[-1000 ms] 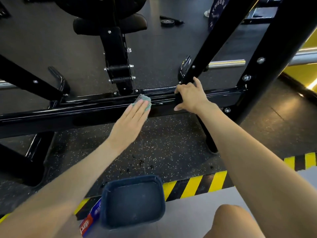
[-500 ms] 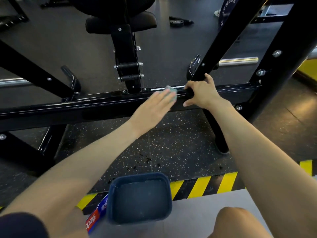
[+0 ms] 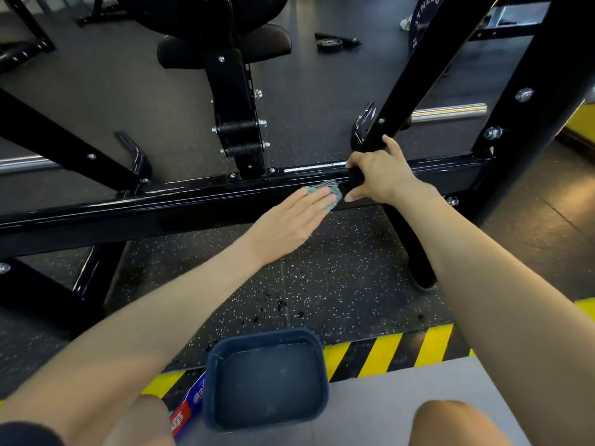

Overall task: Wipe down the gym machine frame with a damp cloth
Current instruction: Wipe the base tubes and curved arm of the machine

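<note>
Grey matting (image 3: 402, 391) edged with yellow-and-black hazard tape (image 3: 386, 352) fills the foreground of a gym floor, where a person crouches to clean a black machine frame (image 3: 531, 91). A dark-blue tub (image 3: 260, 335) sits between the knees, with a red-and-blue packet (image 3: 186, 410) just beside its left wall. Dark drops spot the speckled rubber floor (image 3: 338, 268) beyond the tape.

Farther out, the left hand (image 3: 289, 220) lies flat with its fingers straight, pressing a teal cloth (image 3: 335, 197) against the near face of the frame's low cross-beam (image 3: 161, 207). The right hand (image 3: 380, 175) grips the same beam just beside the cloth, fingers curled over the top and thumb underneath, at the foot of a diagonal strut (image 3: 418, 75).

The beam runs left to right across the view, rising slightly to the right, and lies ahead of both hands. The cloth sits almost against the right thumb, so a stroke to the right looks blocked. The open run of beam stretches away to the left, which favours the left hand drawing the cloth back that way unless the bracing hand shifts.

Behind the beam stand a padded seat (image 3: 225, 43) on its post, a chrome bar (image 3: 450, 111) and a small weight plate (image 3: 328, 43).
</note>
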A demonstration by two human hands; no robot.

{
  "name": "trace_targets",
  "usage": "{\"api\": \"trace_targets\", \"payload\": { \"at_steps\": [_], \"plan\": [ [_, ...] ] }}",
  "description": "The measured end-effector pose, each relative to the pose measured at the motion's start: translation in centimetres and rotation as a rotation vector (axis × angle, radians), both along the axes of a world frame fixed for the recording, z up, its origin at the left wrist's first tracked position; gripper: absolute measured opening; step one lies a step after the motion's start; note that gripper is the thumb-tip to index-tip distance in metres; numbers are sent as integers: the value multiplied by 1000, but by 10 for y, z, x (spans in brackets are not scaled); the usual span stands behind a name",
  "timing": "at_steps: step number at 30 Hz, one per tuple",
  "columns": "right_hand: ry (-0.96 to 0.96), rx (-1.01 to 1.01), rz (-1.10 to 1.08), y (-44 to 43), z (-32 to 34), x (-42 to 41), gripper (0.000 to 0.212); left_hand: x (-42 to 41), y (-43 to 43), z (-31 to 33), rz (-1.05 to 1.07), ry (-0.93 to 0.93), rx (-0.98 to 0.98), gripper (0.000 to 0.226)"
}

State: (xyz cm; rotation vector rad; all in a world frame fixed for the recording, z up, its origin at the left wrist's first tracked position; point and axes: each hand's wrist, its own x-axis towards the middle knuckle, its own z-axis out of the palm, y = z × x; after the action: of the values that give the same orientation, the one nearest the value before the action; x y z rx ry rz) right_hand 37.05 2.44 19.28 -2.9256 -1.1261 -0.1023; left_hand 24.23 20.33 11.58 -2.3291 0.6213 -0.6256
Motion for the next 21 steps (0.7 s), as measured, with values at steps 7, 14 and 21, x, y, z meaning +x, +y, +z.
{"api": "trace_targets", "payload": {
  "at_steps": [7,14,21],
  "plan": [
    [27,-8,15,-1,-4,5,68,-12,6,-8,15,-122,-160,44],
    [-15,-35,12,4,0,3,65,-17,15,3,17,-63,-101,46],
    [-54,82,12,-1,-8,-2,63,12,-32,14,48,-54,-84,53]
  ]
}}
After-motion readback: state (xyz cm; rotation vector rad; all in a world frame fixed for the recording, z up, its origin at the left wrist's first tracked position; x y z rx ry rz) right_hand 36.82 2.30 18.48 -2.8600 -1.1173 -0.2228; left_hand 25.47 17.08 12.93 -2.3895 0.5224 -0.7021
